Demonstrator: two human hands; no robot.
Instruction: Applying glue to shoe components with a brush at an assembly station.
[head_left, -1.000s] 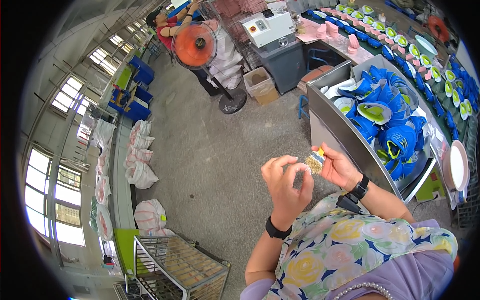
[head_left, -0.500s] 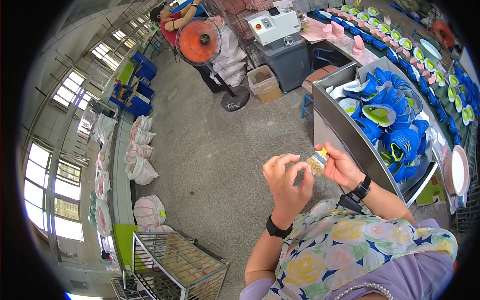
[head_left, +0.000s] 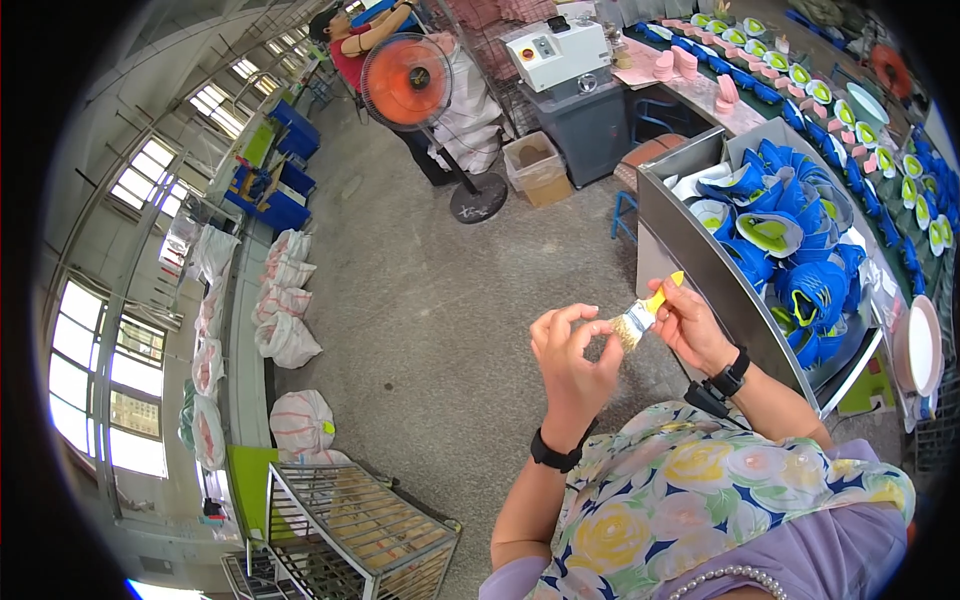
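Note:
My right hand point(head_left: 690, 325) is closed round the yellow handle of a flat paintbrush point(head_left: 640, 316), which has a metal band and pale bristles. The brush slants, with its handle up to the right and its bristles pointing down to the left. My left hand point(head_left: 575, 360) meets the bristle ends, thumb and forefinger bent together in a pinch. Whatever lies between those fingertips is too small to make out. Both hands are in front of my chest, above the floor and left of a metal bin point(head_left: 690, 245) heaped with blue shoe uppers point(head_left: 785, 225).
A belt point(head_left: 790, 110) beyond the bin carries rows of shoe parts. A standing fan point(head_left: 407, 80), a grey cabinet with a white machine point(head_left: 560, 55) and a carton point(head_left: 537, 170) stand farther off. White sacks point(head_left: 287, 340) and a metal rack point(head_left: 360, 515) are on the left. Another person point(head_left: 350, 60) works behind the fan.
The brush has turned in my right hand, so more of its yellow handle and metal band shows. My left fingers stay by the bristles. The view has shifted slightly.

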